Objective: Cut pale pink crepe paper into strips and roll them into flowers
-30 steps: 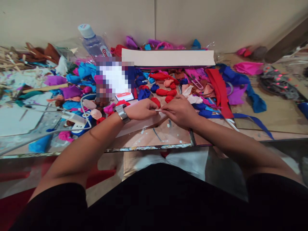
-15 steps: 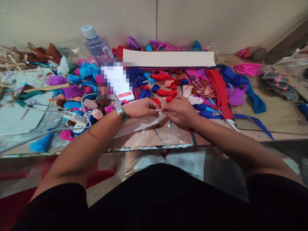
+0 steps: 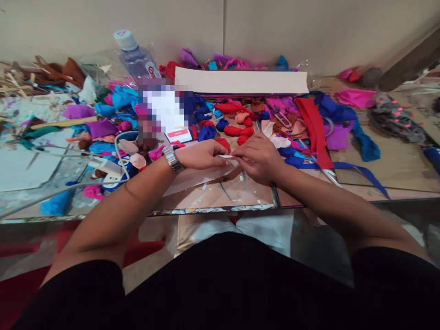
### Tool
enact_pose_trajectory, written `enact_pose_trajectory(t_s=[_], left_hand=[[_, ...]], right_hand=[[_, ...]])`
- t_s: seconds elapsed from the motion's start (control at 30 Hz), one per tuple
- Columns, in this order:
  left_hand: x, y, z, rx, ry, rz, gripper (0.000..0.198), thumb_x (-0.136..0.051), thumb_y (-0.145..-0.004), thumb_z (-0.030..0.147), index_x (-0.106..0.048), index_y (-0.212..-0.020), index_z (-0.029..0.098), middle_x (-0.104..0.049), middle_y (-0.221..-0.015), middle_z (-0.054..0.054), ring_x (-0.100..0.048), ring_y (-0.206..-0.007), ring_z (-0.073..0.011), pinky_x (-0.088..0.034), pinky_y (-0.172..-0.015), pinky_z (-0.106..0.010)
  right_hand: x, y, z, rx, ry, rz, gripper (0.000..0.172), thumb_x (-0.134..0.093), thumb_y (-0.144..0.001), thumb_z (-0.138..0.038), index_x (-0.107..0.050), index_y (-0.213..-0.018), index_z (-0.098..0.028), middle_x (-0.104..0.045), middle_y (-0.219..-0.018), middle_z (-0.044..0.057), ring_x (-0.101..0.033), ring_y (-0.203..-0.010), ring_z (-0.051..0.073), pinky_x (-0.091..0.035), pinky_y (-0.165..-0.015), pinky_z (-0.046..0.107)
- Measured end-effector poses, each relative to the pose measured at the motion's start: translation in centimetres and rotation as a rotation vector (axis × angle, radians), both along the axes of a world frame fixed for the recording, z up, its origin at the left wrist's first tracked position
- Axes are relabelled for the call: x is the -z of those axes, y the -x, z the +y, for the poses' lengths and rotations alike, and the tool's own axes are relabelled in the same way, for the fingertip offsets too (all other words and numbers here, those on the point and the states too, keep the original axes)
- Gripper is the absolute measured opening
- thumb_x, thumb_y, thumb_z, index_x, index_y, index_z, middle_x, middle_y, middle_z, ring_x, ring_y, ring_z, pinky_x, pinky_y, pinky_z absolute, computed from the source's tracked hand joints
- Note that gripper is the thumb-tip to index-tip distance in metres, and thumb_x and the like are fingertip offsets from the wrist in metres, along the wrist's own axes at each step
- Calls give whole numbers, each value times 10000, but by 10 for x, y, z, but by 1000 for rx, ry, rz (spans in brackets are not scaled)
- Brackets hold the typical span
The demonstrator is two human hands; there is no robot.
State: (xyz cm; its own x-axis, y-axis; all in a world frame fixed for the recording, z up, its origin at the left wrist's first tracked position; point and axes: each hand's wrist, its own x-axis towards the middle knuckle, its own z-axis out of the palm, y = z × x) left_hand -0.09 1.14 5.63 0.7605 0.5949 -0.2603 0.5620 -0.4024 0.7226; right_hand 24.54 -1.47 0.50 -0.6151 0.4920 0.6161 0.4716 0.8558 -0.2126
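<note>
Forearms point(image 3: 134, 197) angle inward over the near edge of the desk point(image 3: 195, 200); the left, if lowered, might crease the loose end of the paper point(image 3: 201, 175) beneath it. Left hand point(image 3: 202, 154) and right hand point(image 3: 259, 156) nearly meet, each pinching its far edge, so uneven pulling could tear it. Just beyond, red scraps point(image 3: 233, 131) might get caught up.

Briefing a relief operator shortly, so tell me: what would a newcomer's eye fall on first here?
Likely the bright phone, left of centre, with a bottle behind it. Next, the left hand and right hand at the centre, pinching a white strip. Then the red strip, to their right.
</note>
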Motion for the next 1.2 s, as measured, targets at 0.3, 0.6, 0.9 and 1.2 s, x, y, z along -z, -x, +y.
enact_pose_trajectory(t_s=[0.3,0.6,0.9,1.2], left_hand=[[-4,-6,-8,78,-241,-32,442,-515,-1006,472,-681,-777,132,-523,-636,15,-417,-591,-101,-299,-588,-257],[0,-8,-9,118,-421,-60,432,-489,-1018,448,-601,-715,162,-473,-570,27,-365,-528,-100,-270,-577,-281],[-4,-2,-3,103,-336,37,232,-493,-892,241,-528,-670,180,-460,-595,20,-392,-567,-122,-275,-601,-300],[-5,-1,-4,139,-307,94,211,-470,-869,217,-646,-771,158,-585,-685,-14,-467,-610,-135,-328,-631,-291]], right_hand=[[1,-2,4,-9,108,-4,198,-649,-1004,-377,-750,-926,-226,-774,-839,34,-682,-818,211,-416,-838,410],[0,-2,3,-27,137,-76,200,-621,-1006,-345,-746,-911,-221,-767,-829,35,-663,-813,211,-408,-867,403],[-2,-3,3,-7,165,-75,168,-628,-965,-312,-741,-871,-230,-766,-816,27,-673,-795,209,-412,-881,415],[-2,-3,2,-19,168,-85,151,-657,-952,-314,-739,-871,-217,-775,-817,29,-690,-787,207,-417,-878,406]])
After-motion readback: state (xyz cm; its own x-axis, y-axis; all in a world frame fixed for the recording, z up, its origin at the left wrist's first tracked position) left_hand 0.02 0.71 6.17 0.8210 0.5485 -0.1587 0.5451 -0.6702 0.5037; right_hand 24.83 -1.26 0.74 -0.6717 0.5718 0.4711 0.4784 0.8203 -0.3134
